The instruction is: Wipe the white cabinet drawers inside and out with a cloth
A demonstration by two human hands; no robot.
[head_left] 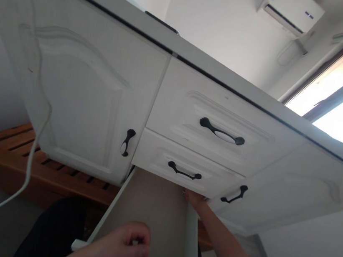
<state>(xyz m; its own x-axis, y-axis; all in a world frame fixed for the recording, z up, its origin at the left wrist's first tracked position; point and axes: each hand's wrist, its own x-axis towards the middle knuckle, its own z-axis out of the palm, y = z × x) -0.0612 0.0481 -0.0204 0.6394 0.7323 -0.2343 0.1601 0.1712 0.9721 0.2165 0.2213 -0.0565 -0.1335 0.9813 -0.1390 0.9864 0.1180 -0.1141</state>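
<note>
A bottom drawer (160,211) is pulled out of the white cabinet (91,88), and its pale floor shows. Over the drawer's front left part hangs my left hand (132,243), fingers curled in. A small whitish spot shows between those fingers, too small to name. My right hand (193,198) reaches to the back right corner of the drawer, by its side wall and just under the drawer front above. At its fingertips is a small dark-and-light spot that I cannot make out; the fingers are partly hidden.
Two closed drawers with black handles (221,133) sit above, with cabinet doors on both sides. A white cable (31,156) hangs at the left. A slatted wooden bench (58,172) stands under the cabinet. The countertop edge (229,73) runs across the top.
</note>
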